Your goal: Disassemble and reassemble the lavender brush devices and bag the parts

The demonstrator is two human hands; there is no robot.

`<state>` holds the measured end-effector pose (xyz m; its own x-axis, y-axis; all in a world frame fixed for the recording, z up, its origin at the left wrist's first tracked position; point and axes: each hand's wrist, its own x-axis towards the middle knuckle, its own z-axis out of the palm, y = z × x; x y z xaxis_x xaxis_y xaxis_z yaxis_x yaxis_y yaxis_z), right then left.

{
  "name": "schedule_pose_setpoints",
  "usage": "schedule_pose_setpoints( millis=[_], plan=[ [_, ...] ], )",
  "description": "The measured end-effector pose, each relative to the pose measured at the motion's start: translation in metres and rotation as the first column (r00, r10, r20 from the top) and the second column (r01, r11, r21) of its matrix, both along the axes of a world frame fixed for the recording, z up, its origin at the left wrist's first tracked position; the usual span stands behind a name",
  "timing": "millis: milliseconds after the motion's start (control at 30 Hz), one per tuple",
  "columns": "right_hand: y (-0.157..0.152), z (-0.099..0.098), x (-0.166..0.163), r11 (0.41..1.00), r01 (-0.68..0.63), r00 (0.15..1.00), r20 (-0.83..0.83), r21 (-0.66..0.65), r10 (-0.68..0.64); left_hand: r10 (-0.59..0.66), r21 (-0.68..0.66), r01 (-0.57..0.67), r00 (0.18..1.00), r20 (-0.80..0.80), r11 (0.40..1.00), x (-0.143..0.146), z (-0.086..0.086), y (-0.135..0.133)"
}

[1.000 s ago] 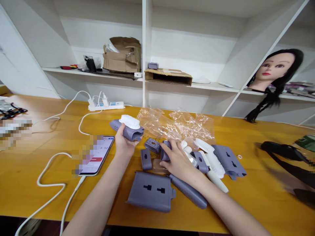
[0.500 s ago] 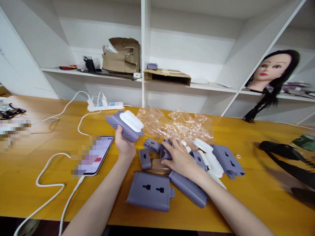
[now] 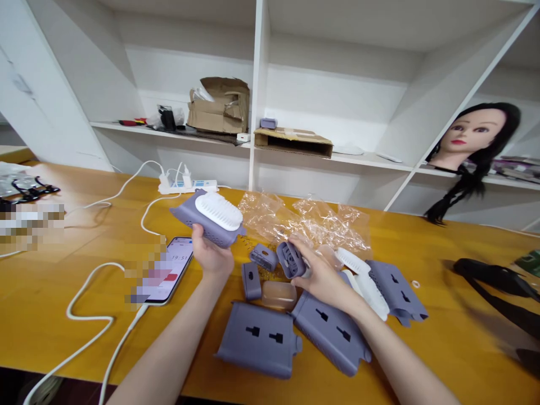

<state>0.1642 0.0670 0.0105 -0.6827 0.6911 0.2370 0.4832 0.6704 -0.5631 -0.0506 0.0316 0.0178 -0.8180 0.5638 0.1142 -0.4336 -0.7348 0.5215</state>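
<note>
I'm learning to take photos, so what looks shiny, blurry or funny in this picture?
In the head view, bright glints cover the crinkled clear plastic wrapping; in that view, blocky squares hide part of the smartphone, and the black strap looks softer than the purple shell in the left hand.

Your left hand (image 3: 214, 259): fingers partly hidden behind the purple shell (image 3: 217, 235); your right hand (image 3: 323, 274): covering part of the small purple piece (image 3: 289, 260); phone (image 3: 179, 264): left part pixelated; black item (image 3: 478, 270): cut off by the right edge; your forearms (image 3: 166, 343): cut off below.
</note>
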Motion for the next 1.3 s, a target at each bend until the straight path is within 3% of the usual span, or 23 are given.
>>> schedule_pose_setpoints(
  millis=[200, 333, 433, 567, 667, 833, 1033, 1100, 1300],
  plan=[
    [0.005, 0.007, 0.005, 0.987, -0.065, 0.997, -0.048, -0.15, 0.058, -0.001, 0.03, 0.0, 1.0, 0.006, 1.0, -0.008, 0.01, -0.009],
    [0.005, 0.001, 0.002, 0.999, -0.011, 1.0, 0.029, -0.046, 0.012, -0.048, 0.039, 0.046, 0.997, 0.059, 0.998, -0.008, 0.014, -0.013],
    [0.005, -0.003, 0.0, 0.998, 0.018, 0.992, 0.126, 0.055, -0.024, -0.2, -0.016, 0.203, 0.974, 0.109, 0.979, 0.002, 0.014, -0.014],
    [0.006, -0.005, 0.0, 0.992, 0.002, 0.978, 0.208, 0.125, -0.028, -0.503, -0.133, 0.527, 0.845, 0.18, 0.839, 0.019, 0.005, -0.011],
    [0.007, -0.005, 0.001, 0.991, -0.002, 0.968, 0.247, 0.136, -0.032, -0.598, -0.18, 0.636, 0.77, 0.224, 0.751, 0.027, -0.002, -0.01],
    [0.007, -0.006, 0.004, 0.981, 0.001, 0.967, 0.249, 0.195, -0.05, -0.647, -0.16, 0.678, 0.734, 0.206, 0.718, 0.022, 0.001, -0.014],
    [0.007, -0.006, 0.001, 0.963, 0.031, 0.971, 0.219, 0.269, -0.092, -0.559, -0.096, 0.576, 0.814, 0.156, 0.812, 0.008, 0.007, -0.015],
    [0.006, -0.006, -0.001, 0.962, 0.046, 0.962, 0.249, 0.269, -0.116, -0.59, -0.105, 0.607, 0.792, 0.157, 0.788, 0.009, 0.006, -0.015],
    [0.005, -0.003, 0.0, 0.969, 0.076, 0.939, 0.311, 0.234, -0.149, -0.733, -0.181, 0.749, 0.661, 0.158, 0.637, 0.024, 0.007, -0.02]
  ],
)
